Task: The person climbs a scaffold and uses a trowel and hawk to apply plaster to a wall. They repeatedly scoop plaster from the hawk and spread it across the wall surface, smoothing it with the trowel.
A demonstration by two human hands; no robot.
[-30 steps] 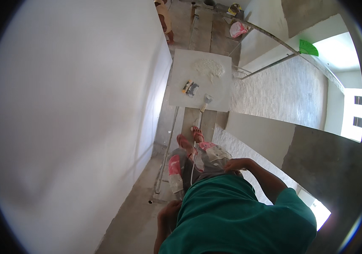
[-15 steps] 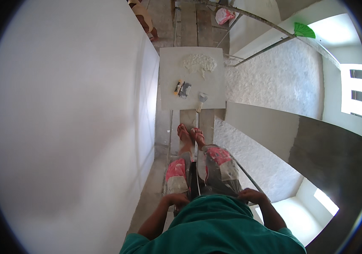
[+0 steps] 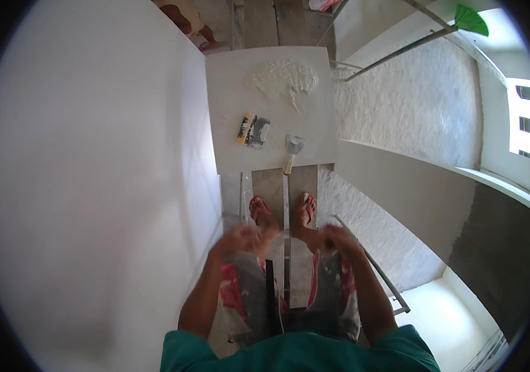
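Observation:
My left hand (image 3: 240, 239) is over my left lower leg, at the knee of my paint-stained trousers, smeared by motion. Above my right shin hangs my right hand (image 3: 338, 239), its fingers blurred too; neither hand shows anything held. Beyond my sandalled feet lies a pale flat board (image 3: 224, 93), apart from both hands. A ridged mound of whitish putty (image 3: 284, 77) is spread on its far half. Nearer lie a wide putty knife (image 3: 254, 130) with a yellow and black handle, and a smaller scraper (image 3: 294, 152) with a pale handle reaching the board's near edge.
A smooth white wall (image 3: 104, 173) runs along my left. I stand on narrow planks (image 3: 302, 180) with gaps between them. Metal bars (image 3: 395, 59) rise on the right, near a green fan-shaped thing (image 3: 472, 20). Part of another person (image 3: 185, 18) shows at the far left.
Both my hands have moved forward from my hips to over my lower legs. My feet now stand farther apart. The board and its tools look closer.

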